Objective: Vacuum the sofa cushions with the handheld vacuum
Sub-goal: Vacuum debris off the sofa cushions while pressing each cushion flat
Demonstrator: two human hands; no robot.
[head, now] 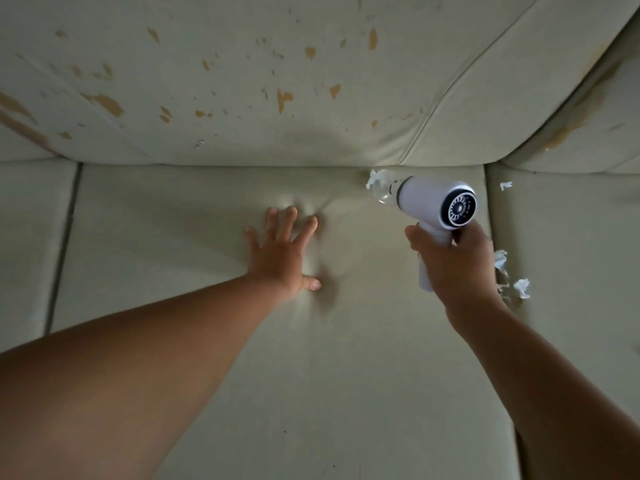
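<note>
My right hand (457,265) grips the handle of a white handheld vacuum (433,206). Its clear nozzle points left and away, with a white paper scrap (374,178) at its tip near the back of the middle seat cushion (277,358). My left hand (284,254) lies flat on that cushion, fingers spread, pressing a dent into it. More white paper scraps (521,288) lie along the seam to the right of my right hand, and one small scrap (505,185) sits on the right seat cushion (571,271).
The back cushion (242,81) is pale and worn, with several tan patches where the covering has peeled. A left seat cushion (31,237) borders the middle one across a dark seam. A second back cushion (581,133) stands at the right.
</note>
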